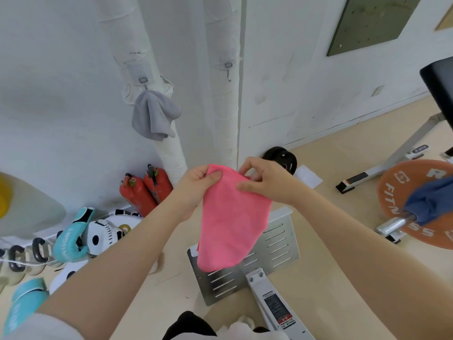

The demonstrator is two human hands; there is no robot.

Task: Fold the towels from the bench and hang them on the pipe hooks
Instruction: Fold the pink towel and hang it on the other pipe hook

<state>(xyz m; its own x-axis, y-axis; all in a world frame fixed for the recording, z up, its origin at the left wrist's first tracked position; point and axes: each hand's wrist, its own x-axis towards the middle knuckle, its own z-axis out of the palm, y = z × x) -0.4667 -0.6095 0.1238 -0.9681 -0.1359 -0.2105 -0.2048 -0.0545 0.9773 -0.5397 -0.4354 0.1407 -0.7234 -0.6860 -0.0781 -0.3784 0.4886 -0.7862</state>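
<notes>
A pink towel [230,222] hangs folded in front of me, held by its top edge. My left hand [196,190] grips its top left corner, thumb on the front. My right hand [267,180] pinches the top right part, thumb pressed on the cloth. A grey towel [154,114] hangs bunched from a hook [143,81] on the left white wrapped pipe [137,45]. The right pipe [224,99] carries a bare hook [228,69]. A blue towel [431,202] is draped over a barbell sleeve at the right. The black bench pad [441,79] shows at the right edge.
Two red fire extinguishers [144,190] stand at the wall by the left pipe. Boxing gloves [73,236] and kettlebells [27,256] lie at lower left. A metal perforated footplate [277,246] is below the towel. An orange weight plate [414,202] on a barbell and a black plate [282,158] are to the right.
</notes>
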